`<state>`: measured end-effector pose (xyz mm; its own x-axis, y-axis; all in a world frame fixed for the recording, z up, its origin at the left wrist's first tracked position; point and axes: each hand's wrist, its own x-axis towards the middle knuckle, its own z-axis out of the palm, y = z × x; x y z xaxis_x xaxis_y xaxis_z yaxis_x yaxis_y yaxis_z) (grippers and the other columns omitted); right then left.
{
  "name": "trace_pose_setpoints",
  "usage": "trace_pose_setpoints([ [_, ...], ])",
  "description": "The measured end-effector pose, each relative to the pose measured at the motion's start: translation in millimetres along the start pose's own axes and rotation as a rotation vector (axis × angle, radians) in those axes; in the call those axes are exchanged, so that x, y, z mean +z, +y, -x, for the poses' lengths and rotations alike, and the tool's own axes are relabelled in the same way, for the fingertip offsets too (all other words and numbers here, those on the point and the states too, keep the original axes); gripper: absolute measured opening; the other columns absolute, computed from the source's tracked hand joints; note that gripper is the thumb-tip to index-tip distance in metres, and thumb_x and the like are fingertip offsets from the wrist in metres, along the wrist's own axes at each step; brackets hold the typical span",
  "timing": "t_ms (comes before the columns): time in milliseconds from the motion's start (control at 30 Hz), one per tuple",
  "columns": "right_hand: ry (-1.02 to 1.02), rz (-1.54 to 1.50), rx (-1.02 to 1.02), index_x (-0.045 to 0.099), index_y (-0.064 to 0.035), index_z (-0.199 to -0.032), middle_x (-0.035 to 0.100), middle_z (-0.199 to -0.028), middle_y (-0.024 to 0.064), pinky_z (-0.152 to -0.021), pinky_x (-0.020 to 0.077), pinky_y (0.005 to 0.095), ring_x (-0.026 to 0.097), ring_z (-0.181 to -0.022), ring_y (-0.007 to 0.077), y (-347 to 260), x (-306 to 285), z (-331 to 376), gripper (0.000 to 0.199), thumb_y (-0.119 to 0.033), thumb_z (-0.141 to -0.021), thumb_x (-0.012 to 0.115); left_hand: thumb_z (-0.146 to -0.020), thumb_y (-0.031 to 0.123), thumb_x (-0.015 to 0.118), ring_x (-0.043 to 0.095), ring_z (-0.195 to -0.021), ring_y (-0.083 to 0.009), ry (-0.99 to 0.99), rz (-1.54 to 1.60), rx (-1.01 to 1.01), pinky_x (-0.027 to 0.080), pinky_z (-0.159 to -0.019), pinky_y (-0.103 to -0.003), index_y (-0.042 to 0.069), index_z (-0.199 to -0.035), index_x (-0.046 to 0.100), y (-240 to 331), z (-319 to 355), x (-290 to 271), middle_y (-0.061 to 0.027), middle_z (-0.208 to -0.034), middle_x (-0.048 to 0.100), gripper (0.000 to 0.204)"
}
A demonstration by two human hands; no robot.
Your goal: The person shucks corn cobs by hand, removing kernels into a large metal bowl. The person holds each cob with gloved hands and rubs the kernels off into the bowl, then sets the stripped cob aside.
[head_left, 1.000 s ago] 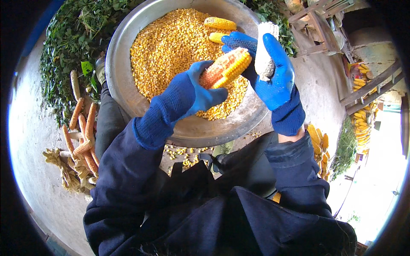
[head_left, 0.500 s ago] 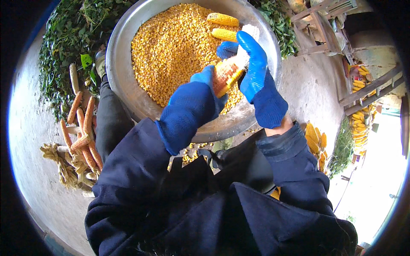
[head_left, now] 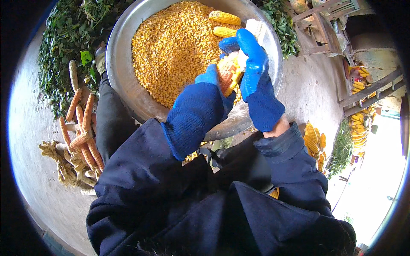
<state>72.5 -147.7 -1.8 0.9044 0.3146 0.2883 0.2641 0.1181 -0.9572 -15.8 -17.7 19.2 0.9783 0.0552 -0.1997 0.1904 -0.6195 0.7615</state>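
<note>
My left hand (head_left: 196, 106), in a blue glove, is closed round a partly shelled corn cob (head_left: 227, 73). Reddish bare core shows on it beside remaining yellow kernels. Gloved in blue too, my right hand (head_left: 258, 83) grips a pale bare cob (head_left: 255, 27), whose upper end sticks out past the fingers; its lower part is pressed against the corn cob. Both hands are above a wide metal basin (head_left: 116, 55) heaped with loose yellow kernels (head_left: 171, 51). Two unshelled ears of corn (head_left: 225, 17) lie inside at the upper right.
Stripped reddish cobs (head_left: 83, 136) and dry husks (head_left: 64, 168) lie on the floor at left. Leafy green plants (head_left: 70, 51) are piled behind them. Yellow ears (head_left: 314, 141) rest right of my knee. A wooden frame (head_left: 324, 34) stands at the upper right.
My left hand has moved slightly right, and its corn cob has turned more upright and sits closer to my right palm. The right hand still grips the pale cob.
</note>
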Motion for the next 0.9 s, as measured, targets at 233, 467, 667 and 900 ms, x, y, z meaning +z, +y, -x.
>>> trace_pose_setpoints([
  [233, 0.003, -0.346, 0.241, 0.058, 0.0023, -0.128, 0.064, -0.128, 0.0200, -0.107, 0.0453, 0.0429, 0.060, -0.122, 0.0305, -25.1, -8.5, -16.1, 0.046, -0.035, -0.102, 0.047, -0.076, 0.048, 0.077, 0.069, -0.097, -0.0392, -0.104, 0.404, -0.107, 0.055, -0.084, -0.044, -0.001, -0.137, 0.049, -14.5, -15.0, -5.1, -0.0269, -0.108, 0.069, 0.083],
  [467, -0.129, 0.279, -0.142, 0.063, 0.0007, -0.126, 0.064, -0.128, 0.0151, -0.107, 0.0430, 0.0383, 0.059, -0.121, 0.0273, -16.0, 3.5, 0.3, 0.044, -0.028, -0.103, 0.040, -0.081, 0.038, 0.077, 0.066, -0.100, -0.0458, 0.088, 0.106, 0.040, 0.054, -0.084, -0.049, -0.004, -0.139, 0.044, -3.4, -0.6, -6.5, -0.0311, -0.109, 0.066, 0.079],
  [667, 0.166, 0.075, 0.182, 0.066, 0.0011, -0.118, 0.069, -0.112, 0.0135, -0.101, 0.0471, 0.0364, 0.064, -0.107, 0.0243, -12.2, 25.9, -4.6, 0.038, -0.030, -0.100, 0.055, -0.080, 0.041, 0.078, 0.066, -0.102, -0.0436, 0.031, 0.195, -0.056, 0.054, -0.084, -0.049, -0.001, -0.134, 0.051, -5.2, -3.5, 9.2, -0.0301, -0.108, 0.067, 0.075],
  [900, -0.295, 0.496, -0.189, 0.059, 0.0023, -0.129, 0.065, -0.126, 0.0178, -0.107, 0.0434, 0.0367, 0.061, -0.119, 0.0257, -35.5, -7.4, -7.3, 0.048, -0.037, -0.103, 0.047, -0.079, 0.044, 0.080, 0.069, -0.075, -0.0143, -0.108, 0.372, -0.186, 0.056, -0.070, -0.031, 0.000, -0.135, 0.052, -11.4, -21.3, 2.0, -0.0132, -0.094, 0.072, 0.076],
])
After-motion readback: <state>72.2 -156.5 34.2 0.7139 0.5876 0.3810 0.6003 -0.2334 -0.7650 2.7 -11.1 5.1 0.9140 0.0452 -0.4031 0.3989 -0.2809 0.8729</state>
